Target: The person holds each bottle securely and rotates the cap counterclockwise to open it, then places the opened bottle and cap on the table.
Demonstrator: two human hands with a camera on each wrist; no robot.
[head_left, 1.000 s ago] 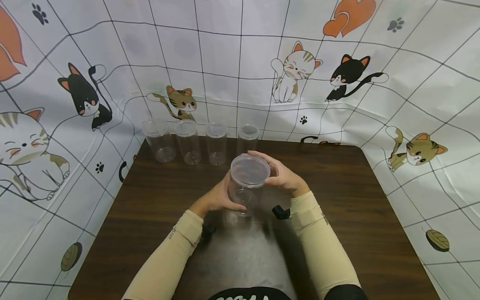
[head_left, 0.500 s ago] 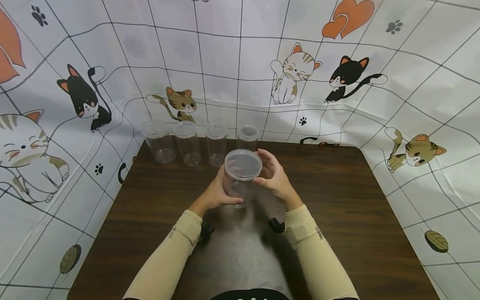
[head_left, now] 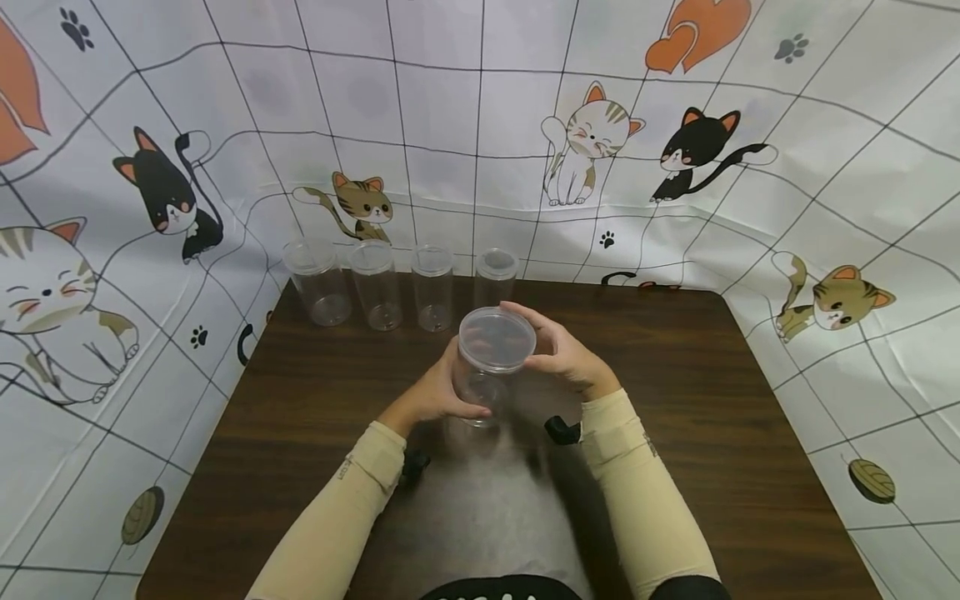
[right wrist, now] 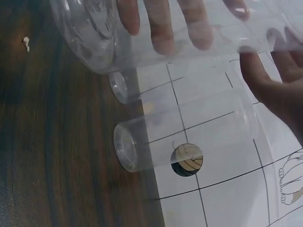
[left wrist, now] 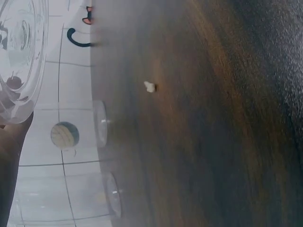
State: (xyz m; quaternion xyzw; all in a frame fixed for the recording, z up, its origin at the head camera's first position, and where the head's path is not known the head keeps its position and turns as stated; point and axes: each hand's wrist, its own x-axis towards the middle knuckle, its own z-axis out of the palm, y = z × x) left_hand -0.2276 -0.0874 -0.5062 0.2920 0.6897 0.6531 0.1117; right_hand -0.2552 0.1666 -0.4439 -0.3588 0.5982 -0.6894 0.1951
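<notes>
A clear plastic jar with a translucent round lid (head_left: 497, 339) is held above the table, tilted slightly, in the middle of the head view. My left hand (head_left: 433, 393) grips the jar's body from the left, thumb across its front near the base. On the other side, my right hand (head_left: 567, 360) holds the rim of the lid between thumb and fingers. Through the clear wall in the right wrist view, several fingertips (right wrist: 161, 35) show behind the jar. The left wrist view catches only part of the jar (left wrist: 21, 52) at its upper left corner.
Several clear lidded jars (head_left: 377, 287) stand in a row along the back left of the brown wooden table (head_left: 675, 400). A tiny white scrap (left wrist: 150, 86) lies on the tabletop. Behind rises a white curtain (head_left: 442, 100) with cat drawings.
The jar and both hands shifted a little left and away from the body, then came back right and nearer. The right hand turned with the lid. The back row of jars stayed put.
</notes>
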